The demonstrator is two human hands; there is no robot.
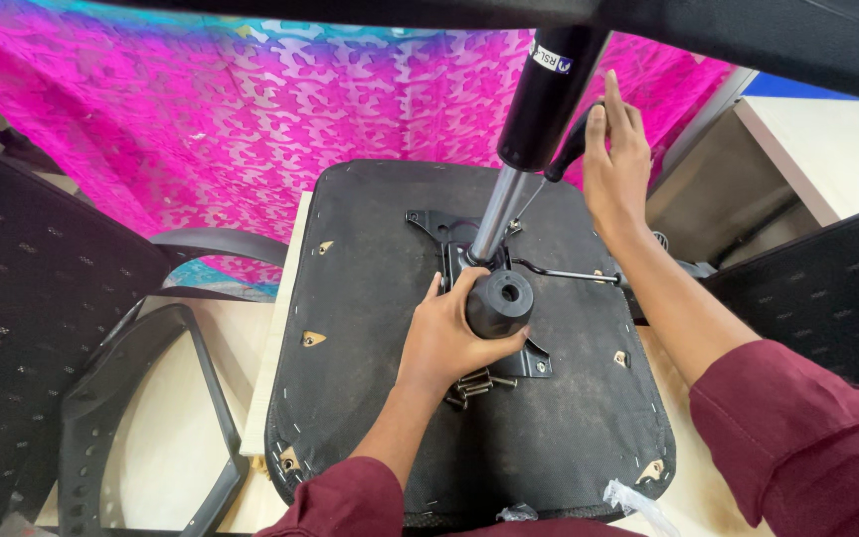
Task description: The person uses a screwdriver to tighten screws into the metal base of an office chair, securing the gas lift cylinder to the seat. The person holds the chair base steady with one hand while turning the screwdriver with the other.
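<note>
Left hand (441, 343) clamps black knob (499, 303) — right hand (616, 164) open, touching gas cylinder (546, 94).

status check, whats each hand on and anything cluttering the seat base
Left hand gripping the black round knob on the seat underside. Right hand open against the gas lift cylinder. Loose bolts lying beside the left hand.

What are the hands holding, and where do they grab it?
The left hand grips a black round knob around its side. The right hand rests on the black gas cylinder, fingers up; a firm grip cannot be told.
</note>
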